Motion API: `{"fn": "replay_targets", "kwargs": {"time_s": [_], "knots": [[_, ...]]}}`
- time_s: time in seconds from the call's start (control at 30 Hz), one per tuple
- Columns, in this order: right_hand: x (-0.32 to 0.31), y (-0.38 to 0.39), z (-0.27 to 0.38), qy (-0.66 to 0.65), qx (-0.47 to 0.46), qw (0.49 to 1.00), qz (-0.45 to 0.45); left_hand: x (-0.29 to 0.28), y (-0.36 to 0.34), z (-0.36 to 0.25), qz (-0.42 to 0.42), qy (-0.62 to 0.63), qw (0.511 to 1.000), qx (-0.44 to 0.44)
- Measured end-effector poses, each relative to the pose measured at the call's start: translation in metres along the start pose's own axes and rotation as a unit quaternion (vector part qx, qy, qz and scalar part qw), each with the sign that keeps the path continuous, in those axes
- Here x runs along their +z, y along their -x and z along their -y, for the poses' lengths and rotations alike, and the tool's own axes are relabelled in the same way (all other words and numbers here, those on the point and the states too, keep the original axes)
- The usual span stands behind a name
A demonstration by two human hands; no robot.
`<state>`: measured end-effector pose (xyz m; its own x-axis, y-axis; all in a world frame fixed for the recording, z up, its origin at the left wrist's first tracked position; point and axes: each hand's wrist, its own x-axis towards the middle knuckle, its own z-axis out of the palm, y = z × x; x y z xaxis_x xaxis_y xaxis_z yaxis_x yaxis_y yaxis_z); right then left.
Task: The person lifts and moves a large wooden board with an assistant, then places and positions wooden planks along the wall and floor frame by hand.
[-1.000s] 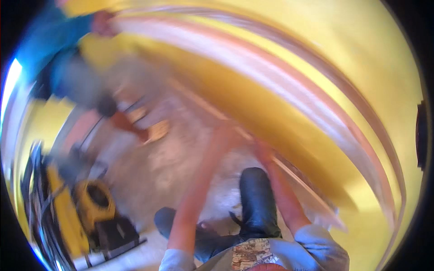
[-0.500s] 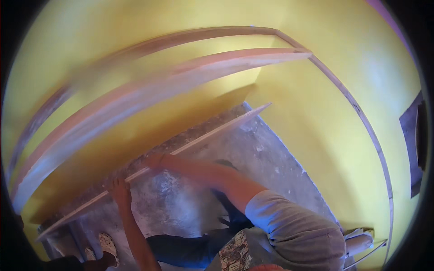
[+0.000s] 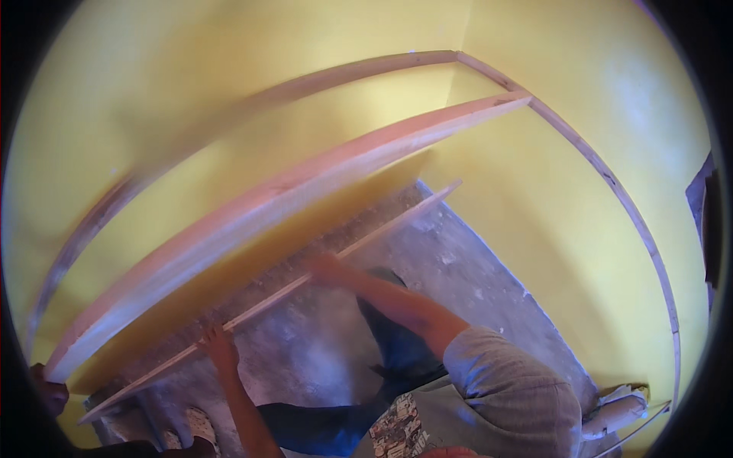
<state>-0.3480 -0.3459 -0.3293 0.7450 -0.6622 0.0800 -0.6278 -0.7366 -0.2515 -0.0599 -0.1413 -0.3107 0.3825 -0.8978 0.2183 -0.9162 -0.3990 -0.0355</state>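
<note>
A long, pale wooden plank (image 3: 263, 307) slants across the lower middle, its narrow edge facing up, above the grey floor. My left hand (image 3: 219, 347) is closed over the plank's edge on its nearer left part, fingertips curled over the top. Farther along to the right, my right hand (image 3: 324, 269) is at the far side of the same plank. It is smeared by motion, so its fingers do not show clearly. My legs in dark blue jeans (image 3: 305, 427) are bent beneath my arms.
Beyond the plank stretches a broader pinkish board (image 3: 290, 182), its far end by a wooden strip (image 3: 611, 183) on the yellow wall (image 3: 534, 206). Another person's hand (image 3: 55, 391) is at the board's left end; a clog (image 3: 200, 427) shows below. A wrapped bundle (image 3: 617, 412) lies lower right.
My right hand has moved to the right along the plank. My left hand keeps its hold. The view has shifted slightly, and the other person's hand now shows at the left rim.
</note>
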Motion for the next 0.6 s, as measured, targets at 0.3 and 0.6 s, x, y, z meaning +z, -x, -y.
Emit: {"fn": "replay_targets", "kwargs": {"time_s": [0.3,0.6], "knots": [[0.038,0.009,-0.028,0.059,-0.034,0.985,-0.16,-0.015,-0.018,-0.025,0.102,0.048,0.994,0.006],[0.01,0.013,-0.008,-0.012,-0.067,0.988,-0.137,-0.005,-0.023,-0.001,0.164,0.016,0.986,-0.026]]}}
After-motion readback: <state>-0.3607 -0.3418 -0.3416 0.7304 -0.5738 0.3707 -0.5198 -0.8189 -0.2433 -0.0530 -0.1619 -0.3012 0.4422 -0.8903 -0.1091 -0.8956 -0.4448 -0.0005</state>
